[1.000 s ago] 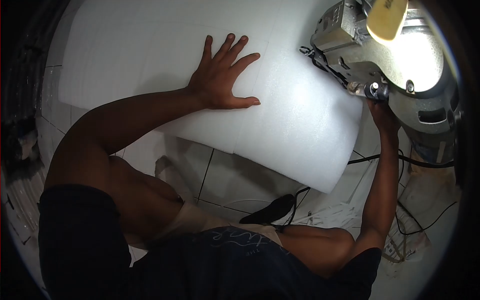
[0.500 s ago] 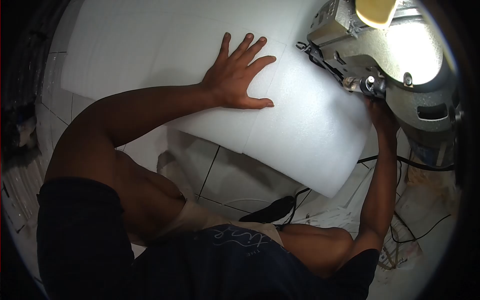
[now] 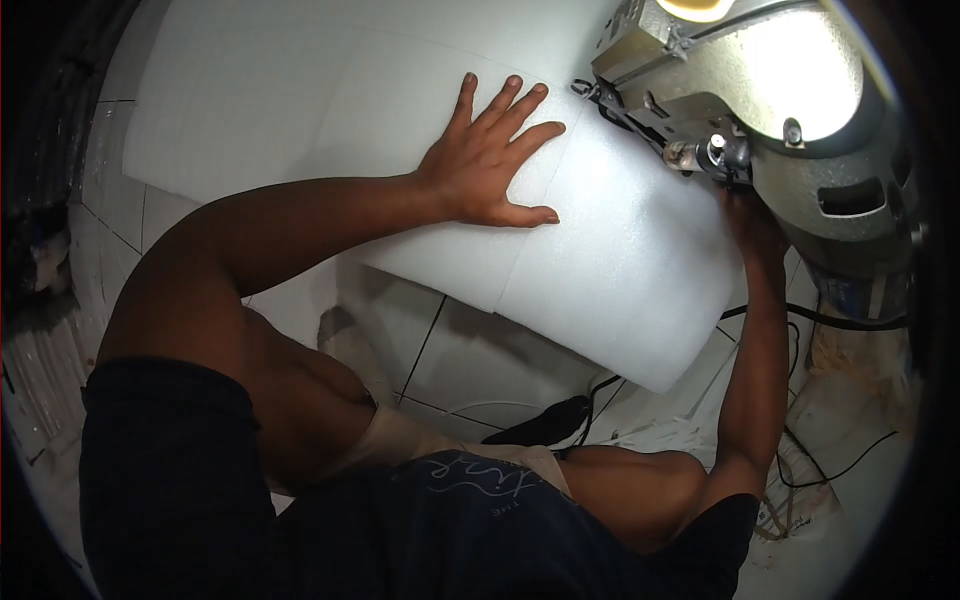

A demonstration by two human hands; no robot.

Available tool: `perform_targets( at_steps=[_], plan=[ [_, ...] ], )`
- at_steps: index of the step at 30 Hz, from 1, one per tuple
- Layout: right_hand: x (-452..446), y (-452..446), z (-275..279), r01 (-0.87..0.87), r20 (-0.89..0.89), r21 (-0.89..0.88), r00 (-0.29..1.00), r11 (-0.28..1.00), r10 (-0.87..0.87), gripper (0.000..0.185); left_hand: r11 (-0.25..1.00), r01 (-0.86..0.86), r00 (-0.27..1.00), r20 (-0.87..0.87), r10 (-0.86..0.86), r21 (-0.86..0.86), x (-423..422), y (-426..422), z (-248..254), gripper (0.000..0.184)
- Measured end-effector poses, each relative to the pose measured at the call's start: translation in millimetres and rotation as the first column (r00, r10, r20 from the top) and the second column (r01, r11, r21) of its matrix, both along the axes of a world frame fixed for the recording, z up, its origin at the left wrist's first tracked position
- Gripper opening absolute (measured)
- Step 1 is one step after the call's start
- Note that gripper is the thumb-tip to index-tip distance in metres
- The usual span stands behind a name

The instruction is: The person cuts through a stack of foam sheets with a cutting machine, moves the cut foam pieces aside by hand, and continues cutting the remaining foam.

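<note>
A large white foam sheet [image 3: 620, 290] spreads across the middle of the view, with a faint seam line running over it. My left hand [image 3: 490, 165] lies flat on the sheet, fingers spread, near that seam. At the upper right a grey metal machine [image 3: 800, 110], which looks like a sewing machine head, stands over the sheet's right part. My right hand [image 3: 750, 220] is behind and below the machine's lower end, by the sheet's right edge. Its fingers are hidden there, so what they grip cannot be seen.
A bright lamp [image 3: 695, 8] lights the machine from the top. Black cable [image 3: 850, 322] runs along the right side and over the tiled floor [image 3: 415, 345]. A dark pedal-like shape [image 3: 540, 422] sits below the sheet. Plastic scraps [image 3: 650, 435] lie at lower right.
The machine sits a little further left over the foam sheet, and my right hand has shifted left with it. My left hand appears slightly further right, still flat beside the seam.
</note>
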State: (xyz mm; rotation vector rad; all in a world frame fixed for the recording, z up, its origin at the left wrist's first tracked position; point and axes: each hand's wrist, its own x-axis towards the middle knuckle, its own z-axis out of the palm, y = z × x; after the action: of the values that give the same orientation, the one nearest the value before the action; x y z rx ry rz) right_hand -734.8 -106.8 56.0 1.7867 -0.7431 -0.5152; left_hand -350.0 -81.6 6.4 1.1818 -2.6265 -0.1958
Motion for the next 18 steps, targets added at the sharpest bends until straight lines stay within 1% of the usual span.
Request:
perform_targets(
  at_steps=[5, 6, 7, 8, 10, 11, 13, 14, 16, 17, 18],
  plan=[
    [-11.6, -10.3, -6.1, -0.069, 0.014, -0.03, 0.998, 0.997, 0.069, 0.036, 1.0, -0.002, 1.0, 0.005, 0.002, 0.011, -9.1, 2.7, 0.1, 0.095],
    [-1.0, -4.8, 2.3, -0.003, 0.198, 0.088, 0.98, 0.996, -0.014, 0.035, 1.0, -0.001, 1.0, 0.008, 0.001, 0.015, -10.8, 3.2, -0.1, 0.095],
    [4.7, -2.7, 8.0, 0.038, 0.363, 0.212, 0.925, 0.976, -0.115, 0.034, 1.0, -0.001, 1.0, 0.007, 0.001, 0.01, -12.7, 3.6, 0.1, 0.095],
    [5.7, -5.2, 7.5, 0.038, 0.366, 0.205, 0.924, 0.978, -0.113, 0.034, 1.0, 0.001, 1.0, 0.015, -0.001, 0.018, -12.8, 3.4, 1.0, 0.096],
    [7.5, -11.0, 3.2, -0.159, 0.416, 0.044, 0.901, 0.986, 0.127, 0.032, 1.0, -0.003, 1.0, 0.021, 0.003, 0.021, -14.3, 4.4, 2.1, 0.096],
    [8.3, -11.4, 5.0, -0.162, 0.414, 0.038, 0.901, 0.986, 0.132, 0.032, 1.0, -0.001, 1.0, 0.019, 0.001, 0.022, -15.3, 4.9, 3.3, 0.096],
    [9.3, -10.5, 7.1, -0.2, 0.652, 0.257, 0.758, 0.945, -0.017, 0.03, 1.0, -0.001, 0.999, 0.032, 0.0, 0.026, -17.1, 6.6, 5.2, 0.096],
    [8.1, -10.3, 0.0, -0.202, 0.653, 0.249, 0.758, 0.947, -0.01, 0.03, 1.0, -0.002, 0.999, 0.032, 0.001, 0.018, -18.1, 6.8, 7.1, 0.096],
    [3.6, -13.7, -22.9, -0.146, 0.79, 0.276, 0.597, 0.95, -0.139, 0.029, 0.999, 0.004, 0.999, 0.034, -0.005, 0.036, -21.6, 7.0, 6.4, 0.095],
    [7.5, -20.6, -20.0, -0.238, 0.698, -0.045, 0.687, 0.97, 0.201, 0.026, 1.0, 0.004, 0.999, 0.036, -0.005, 0.029, -22.3, 6.7, 6.7, 0.095],
    [16.3, -17.3, -8.7, -0.241, 0.697, -0.051, 0.686, 0.969, 0.207, 0.026, 0.999, 0.006, 1.0, 0.024, -0.007, 0.037, -23.3, 7.1, 7.4, 0.095]
  ],
)
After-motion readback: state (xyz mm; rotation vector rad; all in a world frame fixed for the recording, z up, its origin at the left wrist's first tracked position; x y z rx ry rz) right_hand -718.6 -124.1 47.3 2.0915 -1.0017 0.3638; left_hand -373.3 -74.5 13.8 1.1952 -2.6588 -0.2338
